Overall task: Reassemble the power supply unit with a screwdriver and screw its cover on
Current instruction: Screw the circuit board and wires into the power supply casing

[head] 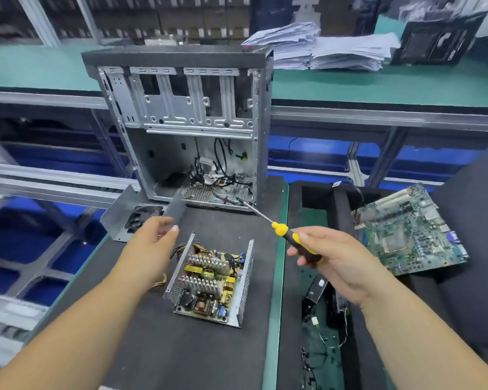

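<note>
You are at a workbench topped with a dark foam mat (186, 347), green-surfaced shelving and stacked papers (321, 49) across the top of the frame, an empty computer case (186, 122) standing at upper centre. Starting at the left, the bent metal cover (119, 218), fan side visible, lies at centre-left on the mat's far edge, its walls pointing up. Your left hand (152, 243) hovers just right of and below it, fingers loosely spread and holding nothing; whether the fingertips touch the cover's near wall I cannot tell. Moving right, the power supply unit (212, 280) sits open at centre frame, its board and heatsinks exposed, long axis running from lower right up toward upper left. Further right, your right hand (330, 263) grips the screwdriver (288, 235), its shaft aimed up-left toward the case. At the far right a motherboard (412, 232) rests tilted. Your left hand is much nearer the cover, so it would likely lift it rightward and down over the unit.
</note>
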Action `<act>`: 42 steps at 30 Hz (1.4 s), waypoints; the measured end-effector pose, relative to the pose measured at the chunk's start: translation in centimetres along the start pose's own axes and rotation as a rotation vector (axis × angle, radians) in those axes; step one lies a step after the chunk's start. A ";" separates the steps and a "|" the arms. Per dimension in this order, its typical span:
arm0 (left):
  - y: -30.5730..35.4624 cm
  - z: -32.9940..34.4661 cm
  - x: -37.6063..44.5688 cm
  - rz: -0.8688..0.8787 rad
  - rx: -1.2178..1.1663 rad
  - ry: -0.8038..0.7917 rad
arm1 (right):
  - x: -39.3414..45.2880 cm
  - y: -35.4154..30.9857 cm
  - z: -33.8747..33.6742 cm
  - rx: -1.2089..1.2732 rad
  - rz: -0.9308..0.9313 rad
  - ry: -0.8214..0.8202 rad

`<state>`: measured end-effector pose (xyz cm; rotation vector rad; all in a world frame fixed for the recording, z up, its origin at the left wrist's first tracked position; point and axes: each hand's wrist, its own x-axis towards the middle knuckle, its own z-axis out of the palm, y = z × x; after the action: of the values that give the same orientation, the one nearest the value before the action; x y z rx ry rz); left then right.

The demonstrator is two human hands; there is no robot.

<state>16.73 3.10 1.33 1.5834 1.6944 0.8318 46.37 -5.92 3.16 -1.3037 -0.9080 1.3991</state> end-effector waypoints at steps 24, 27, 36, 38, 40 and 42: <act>-0.8 11.0 9.0 0.749 0.629 -0.867 | 0.6 0.7 2.2 -0.050 -0.223 0.495; -0.7 11.2 10.4 0.669 0.641 -0.893 | -0.1 0.6 3.4 -0.078 -0.231 0.548; 0.1 13.1 10.9 0.659 0.769 -0.985 | -1.3 1.2 5.8 -0.089 -0.217 0.654; 0.0 12.8 11.0 0.633 0.693 -1.010 | -1.5 1.1 6.1 -0.091 -0.207 0.658; 0.1 12.5 11.3 0.614 0.586 -1.024 | -1.6 1.1 6.3 -0.092 -0.196 0.680; 0.1 12.3 11.6 0.630 0.572 -1.054 | -1.8 1.0 6.3 -0.089 -0.193 0.698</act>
<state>26.39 14.83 -6.19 2.3755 0.6586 -0.3207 39.87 -7.24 3.59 -1.5750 -0.5935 0.6733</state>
